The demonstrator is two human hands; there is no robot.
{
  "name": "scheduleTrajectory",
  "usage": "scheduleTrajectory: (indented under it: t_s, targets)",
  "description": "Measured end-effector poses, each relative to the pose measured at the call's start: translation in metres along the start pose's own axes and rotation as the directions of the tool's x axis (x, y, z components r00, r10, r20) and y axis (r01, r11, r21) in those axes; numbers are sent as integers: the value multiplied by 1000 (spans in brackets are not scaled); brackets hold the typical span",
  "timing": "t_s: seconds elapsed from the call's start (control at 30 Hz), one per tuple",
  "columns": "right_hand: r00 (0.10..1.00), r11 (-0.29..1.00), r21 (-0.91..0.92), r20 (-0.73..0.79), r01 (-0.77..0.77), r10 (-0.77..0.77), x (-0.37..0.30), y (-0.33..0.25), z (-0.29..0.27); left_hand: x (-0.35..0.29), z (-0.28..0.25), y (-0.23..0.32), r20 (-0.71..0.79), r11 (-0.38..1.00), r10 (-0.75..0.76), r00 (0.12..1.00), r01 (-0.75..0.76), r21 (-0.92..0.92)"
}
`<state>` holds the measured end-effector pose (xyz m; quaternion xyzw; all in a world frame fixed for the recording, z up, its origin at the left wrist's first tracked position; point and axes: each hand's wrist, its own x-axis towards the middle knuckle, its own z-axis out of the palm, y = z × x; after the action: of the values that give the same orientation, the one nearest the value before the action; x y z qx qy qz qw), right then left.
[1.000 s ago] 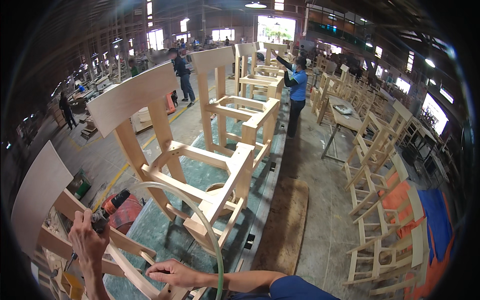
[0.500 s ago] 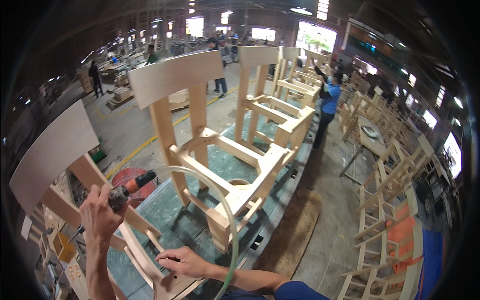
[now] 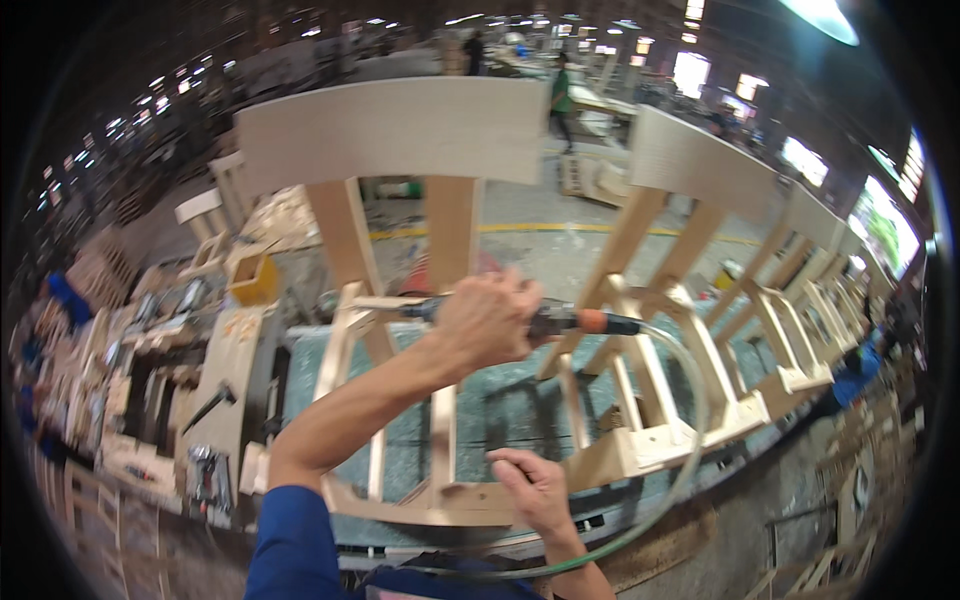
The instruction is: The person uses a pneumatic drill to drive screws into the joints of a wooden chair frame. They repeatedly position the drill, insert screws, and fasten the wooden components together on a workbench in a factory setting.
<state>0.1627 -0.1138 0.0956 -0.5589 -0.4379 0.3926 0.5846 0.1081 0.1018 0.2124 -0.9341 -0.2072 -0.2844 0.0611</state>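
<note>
My left hand (image 3: 482, 318) is closed around an air-powered driver (image 3: 556, 320), black with an orange hose fitting. It is held nearly level above a wooden chair frame (image 3: 440, 508), its bit end toward the left. From the fitting a clear, greenish air hose (image 3: 697, 400) loops down on the right and passes my right forearm. Low beside the frame's near rail hovers my right hand (image 3: 538, 488), fingers curled in and thumb against them; whatever they may hold is hidden. A wide, pale curved backrest (image 3: 390, 130) tops this chair.
More chair frames (image 3: 650, 380) stand in a row to the right on the green work surface (image 3: 510, 400). At left are a hammer (image 3: 210, 405) on a plank, metal tools (image 3: 207, 475) and a yellow box (image 3: 252, 278). People (image 3: 561, 100) stand farther off.
The view has swung left, bringing the nearest chair in front of me. My left hand has carried the driver over that chair and turned it level. My right hand remains near the frame's rail.
</note>
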Motion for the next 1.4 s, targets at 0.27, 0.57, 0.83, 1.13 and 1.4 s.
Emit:
scheduleTrajectory:
  t_s: [0.27,0.57,0.83,1.13,1.4]
  targets:
    - [999,999,2,-17,50,-50,-2,3,-4,3,27,11,61,992,24,998,-16,-127]
    - [998,998,-26,13,63,-63,2,1,-7,-5,71,-8,11,994,-8,1000,10,-107]
    - [995,995,-23,36,92,-91,5,2,-10,-9,89,-22,-3,998,-12,1000,12,-67]
    - [995,996,45,53,81,-83,7,5,-16,-13,97,-33,131,995,-73,989,81,-54]
    - [994,998,49,95,43,-47,8,2,-20,-16,103,-39,102,997,-71,992,75,-34]
